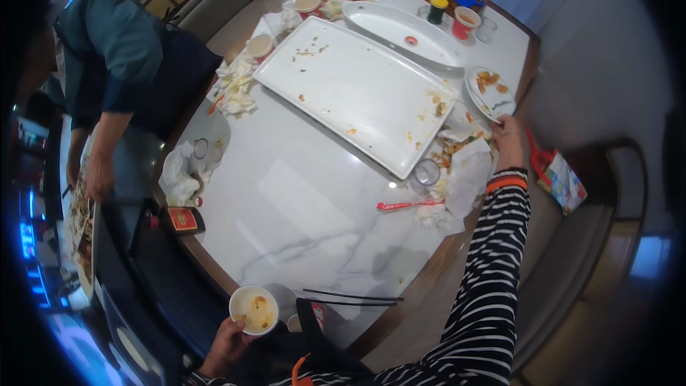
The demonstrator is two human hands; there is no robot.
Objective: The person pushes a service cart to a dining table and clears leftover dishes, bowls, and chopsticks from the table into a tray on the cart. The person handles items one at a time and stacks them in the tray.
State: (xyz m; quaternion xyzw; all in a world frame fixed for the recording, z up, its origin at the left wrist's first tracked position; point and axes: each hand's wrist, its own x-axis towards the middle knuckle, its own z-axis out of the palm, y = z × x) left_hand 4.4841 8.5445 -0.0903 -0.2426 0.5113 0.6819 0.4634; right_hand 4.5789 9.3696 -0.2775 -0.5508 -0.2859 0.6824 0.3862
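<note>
My left hand (228,346) grips a small white bowl (247,298) by its rim, close to my body at the table's near edge. Bits of food and sauce stick to the inside of the bowl. Stretched far out to the right, my right hand (506,131) pinches the near rim of a small white plate (482,98). Orange food scraps (486,81) lie on that plate. A large white rectangular platter (353,96), smeared with food remains, lies left of the plate. Beside my right forearm are crumpled napkins (468,171) and a clear cup (427,172).
A pair of black chopsticks (351,299) lies at the near edge. An oval dish (402,35), paper cups (464,22) and a yellow-lidded jar (438,9) stand farther back. Left, another person (107,53) bends over a container of scraps (80,230). A bench (563,257) borders the right side.
</note>
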